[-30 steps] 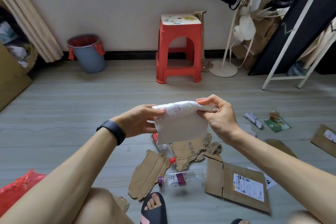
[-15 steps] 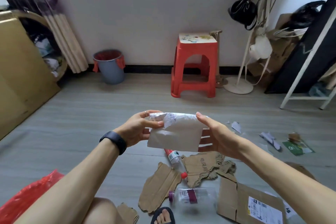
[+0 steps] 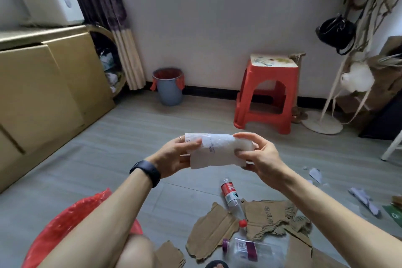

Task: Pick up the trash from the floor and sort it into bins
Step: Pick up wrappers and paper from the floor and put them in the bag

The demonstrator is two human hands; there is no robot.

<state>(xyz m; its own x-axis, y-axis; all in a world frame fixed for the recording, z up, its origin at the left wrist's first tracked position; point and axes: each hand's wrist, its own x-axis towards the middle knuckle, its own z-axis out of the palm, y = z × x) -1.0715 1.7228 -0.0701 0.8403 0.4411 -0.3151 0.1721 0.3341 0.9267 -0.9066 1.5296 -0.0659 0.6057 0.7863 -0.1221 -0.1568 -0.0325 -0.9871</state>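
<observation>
Both arms reach fwd over the floor [image 3: 104,159]. L hand [image 3: 174,155], black wristband [image 3: 145,172] on the wrist, has the left end of a white packet [image 3: 217,150]: thumb on the near face, fingers behind, ring on one finger. R hand [image 3: 258,154] has the right end, fingers curled round it, one over the top edge, one pressed on the near face. Both grips are closed on the packet and hold nothing else. The packet is in the air btw the 2 hands, crumpled, roughly level, w/ a printed label on the near face; the text is too blurred to read.

Counts:
- 2 bottles on the floor below the hands: red-label bottle [image 3: 231,198] w/ red cap, and purple-label bottle [image 3: 248,248], clear, on its side.
- cardboard pieces [image 3: 211,235] round them, at least 4; the lower ones are cut off by the bottom edge, so exact no. unclear.
- paper scraps [image 3: 363,200] to the right, 2 or 3, blurred.
- 1 green wrapper [image 3: 394,214], cut off at the right edge.
- 1 red bag [image 3: 71,222] bottom left, partly hidden by the L arm.
- 1 grey bin [image 3: 169,91] w/ red liner at the far wall.
- 1 red stool [image 3: 267,93] right of it.
</observation>
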